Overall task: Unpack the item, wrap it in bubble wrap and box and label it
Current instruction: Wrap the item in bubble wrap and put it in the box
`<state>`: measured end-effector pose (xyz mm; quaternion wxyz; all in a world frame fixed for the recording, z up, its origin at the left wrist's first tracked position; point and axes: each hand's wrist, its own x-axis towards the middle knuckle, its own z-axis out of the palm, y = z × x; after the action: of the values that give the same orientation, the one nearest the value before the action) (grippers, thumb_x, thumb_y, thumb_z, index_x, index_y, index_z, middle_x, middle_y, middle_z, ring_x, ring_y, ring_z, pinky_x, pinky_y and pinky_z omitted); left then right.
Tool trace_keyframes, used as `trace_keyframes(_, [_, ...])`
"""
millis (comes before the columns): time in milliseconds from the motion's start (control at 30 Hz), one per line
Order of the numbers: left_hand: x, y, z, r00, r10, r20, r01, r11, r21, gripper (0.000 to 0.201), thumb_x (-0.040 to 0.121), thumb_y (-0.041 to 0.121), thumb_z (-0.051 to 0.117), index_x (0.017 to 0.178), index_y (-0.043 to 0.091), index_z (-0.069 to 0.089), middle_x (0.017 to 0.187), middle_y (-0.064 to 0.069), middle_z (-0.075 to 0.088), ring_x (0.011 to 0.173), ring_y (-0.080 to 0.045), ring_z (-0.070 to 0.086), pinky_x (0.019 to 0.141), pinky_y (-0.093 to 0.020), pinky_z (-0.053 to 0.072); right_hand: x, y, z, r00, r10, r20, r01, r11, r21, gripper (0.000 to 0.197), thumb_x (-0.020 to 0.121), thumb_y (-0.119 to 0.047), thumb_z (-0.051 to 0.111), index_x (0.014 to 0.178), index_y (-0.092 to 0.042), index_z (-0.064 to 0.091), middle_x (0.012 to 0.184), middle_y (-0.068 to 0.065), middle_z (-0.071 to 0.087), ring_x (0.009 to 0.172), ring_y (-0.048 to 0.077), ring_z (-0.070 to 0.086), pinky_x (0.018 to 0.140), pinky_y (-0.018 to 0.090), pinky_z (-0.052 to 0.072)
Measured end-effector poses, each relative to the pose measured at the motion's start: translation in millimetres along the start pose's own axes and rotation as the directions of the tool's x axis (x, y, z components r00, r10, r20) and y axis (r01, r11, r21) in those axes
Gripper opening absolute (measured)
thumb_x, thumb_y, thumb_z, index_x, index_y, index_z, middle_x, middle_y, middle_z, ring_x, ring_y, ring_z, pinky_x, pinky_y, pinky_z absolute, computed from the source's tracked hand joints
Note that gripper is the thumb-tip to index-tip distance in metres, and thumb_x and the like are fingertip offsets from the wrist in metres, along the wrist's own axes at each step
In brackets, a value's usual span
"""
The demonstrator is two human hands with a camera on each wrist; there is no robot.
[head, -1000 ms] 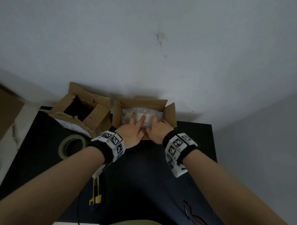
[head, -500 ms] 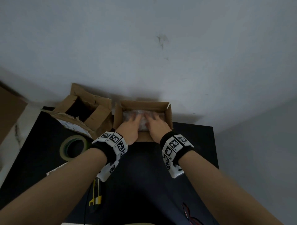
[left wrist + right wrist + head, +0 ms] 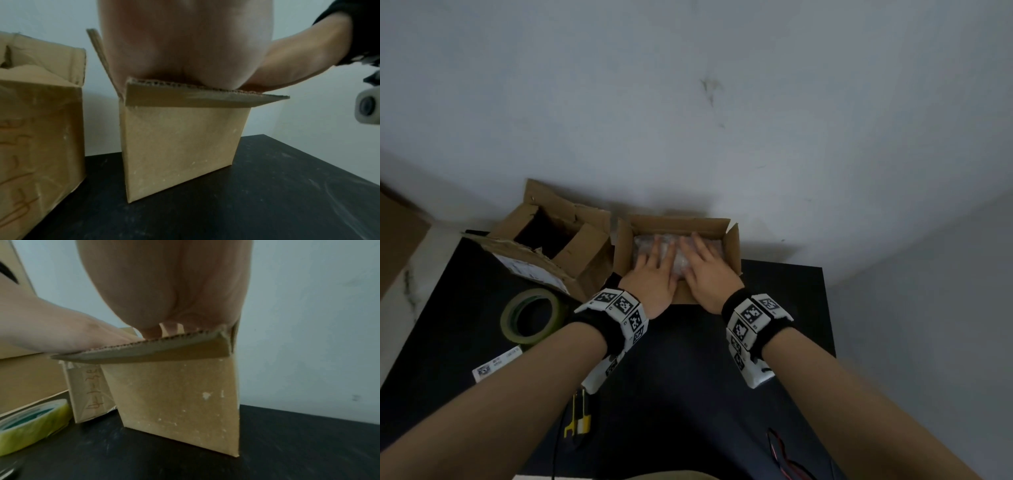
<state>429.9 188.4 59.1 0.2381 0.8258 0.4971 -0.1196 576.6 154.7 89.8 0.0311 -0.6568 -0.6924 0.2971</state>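
A small open cardboard box (image 3: 732, 248) stands at the far edge of the black table (image 3: 688, 394). Inside it lies the item in bubble wrap (image 3: 681, 262). My left hand (image 3: 654, 270) and right hand (image 3: 705, 267) lie side by side on the bundle, fingers straight and spread, pressing it down. Both palms bear on the box's near flap (image 3: 195, 95), which is bent outward; the right wrist view shows the same flap (image 3: 154, 350) under my palm. The fingers are hidden in both wrist views.
A bigger opened cardboard box (image 3: 551, 246) stands to the left, touching the small one. A roll of green tape (image 3: 530, 315), a label sticker (image 3: 496, 363) and a yellow utility knife (image 3: 578, 418) lie on the table's left part. Red wires (image 3: 780, 452) lie near right.
Both hands have reached further into the small box and flattened onto the bubble-wrapped bundle, which now sits lower. The box's side flaps stand more upright.
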Motion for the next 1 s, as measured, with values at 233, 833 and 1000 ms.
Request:
trace_keyframes(233, [-27.9, -1.6, -8.0, 0.974, 0.133, -0.181, -0.090, 0.969, 0.229, 0.088, 0.083, 0.054, -0.024, 0.148, 0.017, 0.021, 0.157, -0.005, 0.019, 0.143, -0.022, 0.022, 0.116, -0.042, 0.016, -13.5, 4.9, 9.5, 0.995, -0.015, 0.098, 0.029, 0.989, -0.144, 0.058, 0.101, -0.046, 0.020, 0.151, -0.024, 0.001, 0.159, -0.001, -0.009, 0.147, 0.024, -0.006, 0.119, 0.040, 0.003])
trace_keyframes(833, [-47.6, -21.7, -22.4, 0.911, 0.168, -0.376, -0.066, 0.961, 0.270, 0.073, 0.084, 0.060, 0.019, 0.138, 0.018, 0.045, 0.156, -0.012, 0.017, 0.145, -0.029, 0.011, 0.115, -0.050, 0.008, -25.5, 9.4, 3.0, 0.960, -0.144, -0.242, 0.063, 0.948, -0.313, 0.067, 0.095, -0.045, 0.039, 0.151, -0.022, 0.010, 0.160, 0.003, -0.004, 0.146, 0.018, -0.009, 0.120, 0.038, -0.003])
trace_keyframes(1000, [-63.1, -33.3, -23.0, 0.898, 0.039, -0.439, -0.131, 0.974, -0.183, 0.081, 0.086, 0.058, 0.048, 0.149, 0.021, 0.015, 0.158, -0.006, -0.006, 0.145, -0.023, 0.005, 0.113, -0.033, 0.014, -43.4, 21.0, 0.7, 0.894, -0.082, -0.441, 0.057, 0.996, -0.070, 0.081, 0.091, -0.046, 0.050, 0.151, -0.014, 0.005, 0.160, 0.002, -0.003, 0.147, 0.014, -0.001, 0.117, 0.028, 0.006])
